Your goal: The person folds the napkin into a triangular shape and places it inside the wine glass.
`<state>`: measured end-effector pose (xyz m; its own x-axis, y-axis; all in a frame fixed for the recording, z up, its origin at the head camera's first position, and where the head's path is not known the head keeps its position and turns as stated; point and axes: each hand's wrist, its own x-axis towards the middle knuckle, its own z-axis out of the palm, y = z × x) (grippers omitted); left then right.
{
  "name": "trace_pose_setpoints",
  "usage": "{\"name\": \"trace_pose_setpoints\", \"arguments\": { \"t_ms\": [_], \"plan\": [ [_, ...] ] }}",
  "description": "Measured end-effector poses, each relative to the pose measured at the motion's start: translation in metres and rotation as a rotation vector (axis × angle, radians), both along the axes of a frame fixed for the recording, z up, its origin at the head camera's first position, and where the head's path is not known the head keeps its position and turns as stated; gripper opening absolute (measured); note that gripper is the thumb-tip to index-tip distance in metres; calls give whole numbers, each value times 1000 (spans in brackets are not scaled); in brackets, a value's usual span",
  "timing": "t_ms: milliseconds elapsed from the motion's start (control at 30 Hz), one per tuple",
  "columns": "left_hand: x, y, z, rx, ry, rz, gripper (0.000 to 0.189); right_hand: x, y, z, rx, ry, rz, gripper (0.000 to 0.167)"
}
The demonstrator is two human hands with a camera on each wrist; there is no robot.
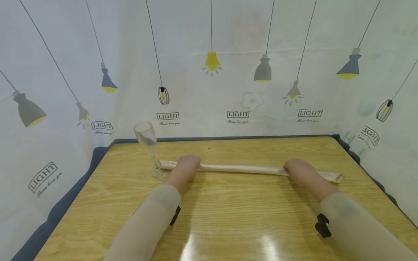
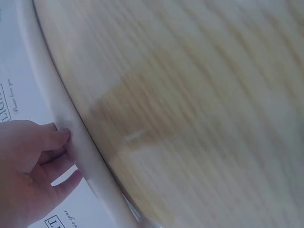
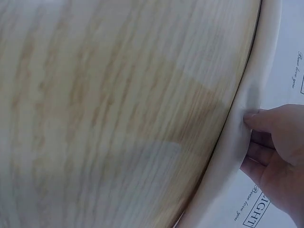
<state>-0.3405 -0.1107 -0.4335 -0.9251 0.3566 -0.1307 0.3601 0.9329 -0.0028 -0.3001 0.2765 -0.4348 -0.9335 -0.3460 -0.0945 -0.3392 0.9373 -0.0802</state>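
Note:
A cream cloth rolled into a long narrow tube [image 1: 241,169] stretches from left to right across the far half of the wooden table. Near its left end, my left hand [image 1: 187,167] holds the roll. My right hand [image 1: 302,174] grips it toward the right end, where the tube's end flares a little. In the left wrist view the thumb of the left hand [image 2: 28,166] presses on the rolled cloth [image 2: 47,85], the other fingers partly hidden behind it. Similarly, the right wrist view shows the right hand [image 3: 280,147] pinching the roll [image 3: 244,109] between thumb and fingers.
A clear stemmed glass [image 1: 146,135] stands upright just left of the roll, its foot close to the cloth's left end. Around the wooden table [image 1: 235,206] hangs a white curtain [image 1: 202,32] printed with lamps, its dark blue border along the table's edges.

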Motion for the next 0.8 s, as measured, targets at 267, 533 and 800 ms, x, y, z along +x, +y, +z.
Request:
{"name": "trace_pose_setpoints", "arguments": {
  "t_ms": [267,533,800],
  "plan": [
    [-8,2,3,33,-30,52,15,-8,2,-1,-44,-32,-18,20],
    [-24,6,-5,34,-21,96,10,-13,2,-6,-114,-23,-52,13],
    [-24,11,-4,13,11,114,8,-17,1,-10,-74,89,-69,42]
  ]
}}
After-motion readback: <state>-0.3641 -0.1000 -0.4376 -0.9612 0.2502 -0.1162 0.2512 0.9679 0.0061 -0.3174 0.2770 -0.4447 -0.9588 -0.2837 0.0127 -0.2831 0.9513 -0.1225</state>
